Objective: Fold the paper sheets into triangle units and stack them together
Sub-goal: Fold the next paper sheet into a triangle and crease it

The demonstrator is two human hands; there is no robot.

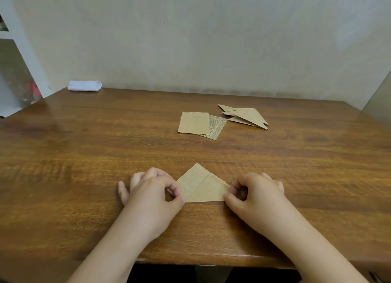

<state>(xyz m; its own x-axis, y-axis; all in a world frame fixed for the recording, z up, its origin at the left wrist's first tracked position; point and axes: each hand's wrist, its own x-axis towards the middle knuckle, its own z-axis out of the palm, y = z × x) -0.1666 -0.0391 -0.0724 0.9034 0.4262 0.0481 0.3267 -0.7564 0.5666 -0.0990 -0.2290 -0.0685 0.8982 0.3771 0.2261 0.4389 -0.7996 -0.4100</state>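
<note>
i see the left hand (151,190) with thumb and forefinger curled into a pinch on the left corner of the half-folded paper (202,186), the other fingers splayed on the wood behind it. the right hand (252,190) does the same at the right corner, thumb and forefinger nipped together on the paper's edge, the remaining fingers tucked loosely behind.

the half-folded paper lies flat on the table (84,155), close to its near edge and between my two hands. it reads as a triangle: its long axis runs left to right along the straight bottom edge, and its apex points away from me, toward the wall. a vertical seam splits it where one flap laps the other, and printed text shows on both flaps.

farther from the half-folded paper, toward the wall and a little to its right, two flat paper sheets (193,123) lie overlapped; the upper one is plain brown, the lower one shows dense print and sticks out at the right. just right of those sheets sits a loose heap of folded triangle units (246,115), their sharp tips pointing left and right. well to the left, at the table's far corner by the wall, lies a white folded cloth or tissue (84,85); i can't tell which.
</note>
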